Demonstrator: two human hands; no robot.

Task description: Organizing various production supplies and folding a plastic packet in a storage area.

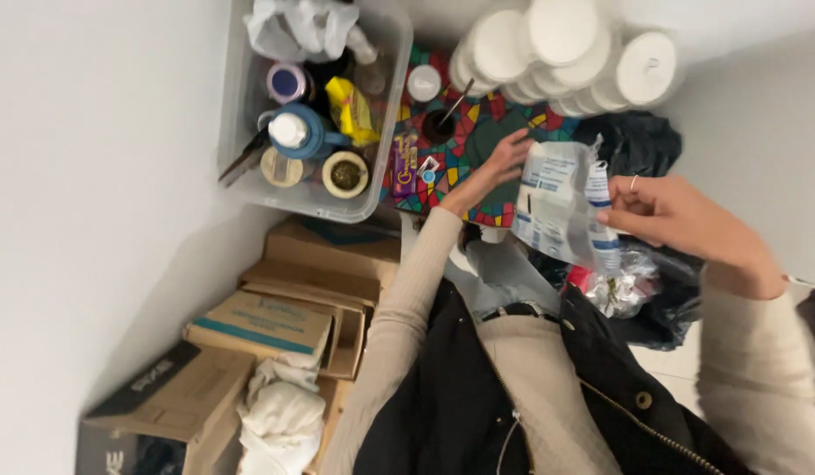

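White walls close you in on both sides, and down at the floor by the left wall sit stacked cardboard boxes [280, 321] with a crumpled white cloth [280, 413] on them. Above those, a clear plastic bin [249, 114] holds jars, a blue bottle and a yellow packet, pushed against the left edge of the worktop [478, 123], which is covered in a bright stained-glass pattern. A small dark cup with a stick [438, 123] stands near that edge, and white lidded tubs [557, 44] are stacked at the worktop's far edge.

Your left hand [500, 163] reaches over the patterned surface with its fingers loosely spread, touching the left edge of the thin plastic pouch [557, 202]; whether it grips there you cannot tell. The pouch hangs above the worktop's near right corner, in front of a black bag [636, 141]. Your right hand [680, 215] pinches its right edge between thumb and fingers.

Judge the pouch as light, limp and crinkly, likely slick; it will sag and fold. Hold it at the edges or the sealed seam, firmly.
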